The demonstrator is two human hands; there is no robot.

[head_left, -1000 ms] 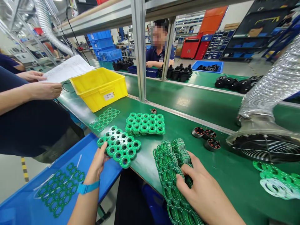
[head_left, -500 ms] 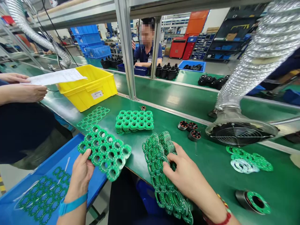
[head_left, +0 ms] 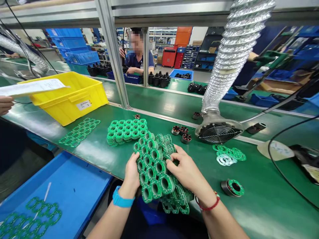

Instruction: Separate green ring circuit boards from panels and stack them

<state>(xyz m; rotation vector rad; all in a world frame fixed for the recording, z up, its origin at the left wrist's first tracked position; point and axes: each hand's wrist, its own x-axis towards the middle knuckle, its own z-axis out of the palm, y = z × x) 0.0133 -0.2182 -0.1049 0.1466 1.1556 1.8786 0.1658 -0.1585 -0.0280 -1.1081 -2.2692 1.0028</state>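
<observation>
My left hand point(head_left: 132, 177) is closed on the near-left side of a stack of green ring-patterned circuit board panels point(head_left: 151, 172), tilted up above the table edge. With fingers curled, my right hand point(head_left: 185, 169) grips a second, looser stack of the same panels point(head_left: 180, 196), its layers fanned out. The left stack overlaps the right one in view; whether they touch I cannot tell. Beyond them a neat pile of panels point(head_left: 127, 131) lies on the green table point(head_left: 99, 146). Flat to its left is a thin panel sheet point(head_left: 81, 131).
A yellow bin point(head_left: 74, 99) stands back left, near another person's hand point(head_left: 5, 104) with paper. A blue tray point(head_left: 82, 176) holding panels sits lower left. Several motor stators point(head_left: 185, 138), a fume extractor point(head_left: 218, 131), loose green rings point(head_left: 231, 152) and a ring-topped motor part point(head_left: 233, 188) are right.
My left hand has brought its stack rightward against or in front of the right hand's stack. The view has turned right, and the other person's hands have mostly left it.
</observation>
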